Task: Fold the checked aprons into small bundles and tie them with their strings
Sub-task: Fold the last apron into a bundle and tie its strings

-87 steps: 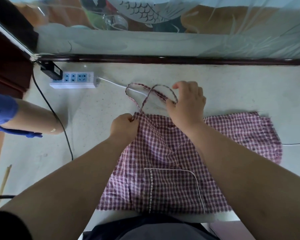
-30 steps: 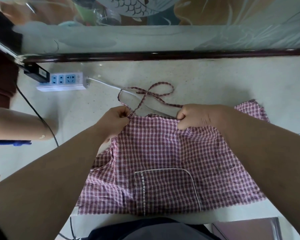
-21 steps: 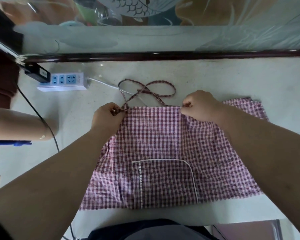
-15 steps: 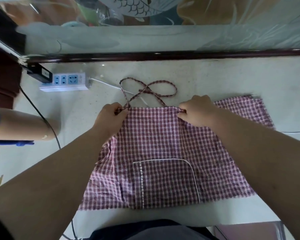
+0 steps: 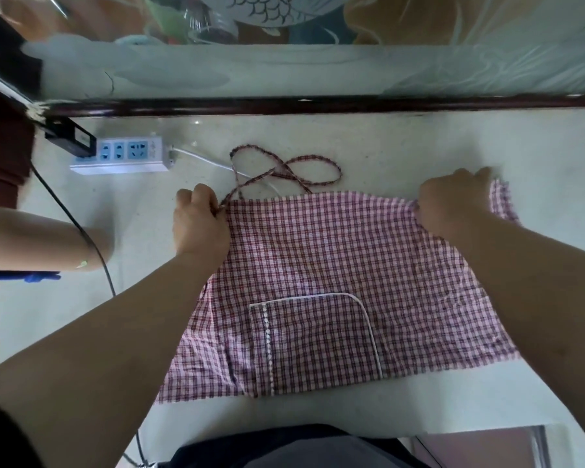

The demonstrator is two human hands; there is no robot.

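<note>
Head view: left hand (image 5: 200,224) is pinching the checked apron (image 5: 335,265) at its far-left corner; right hand (image 5: 453,201) is seemingly gripping its far edge.

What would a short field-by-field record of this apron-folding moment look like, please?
support: pale surface
item: checked apron, spread flat, not yet folded
detail: white-trimmed pocket, facing up, toward the near edge
ties: apron strings, looped loosely beyond the top edge, untied
left: left hand pinches the top left corner, where a string joins
right: right hand grips the top edge near the right side
nearby: power strip at far left; another person's forearm at the left edge
</note>
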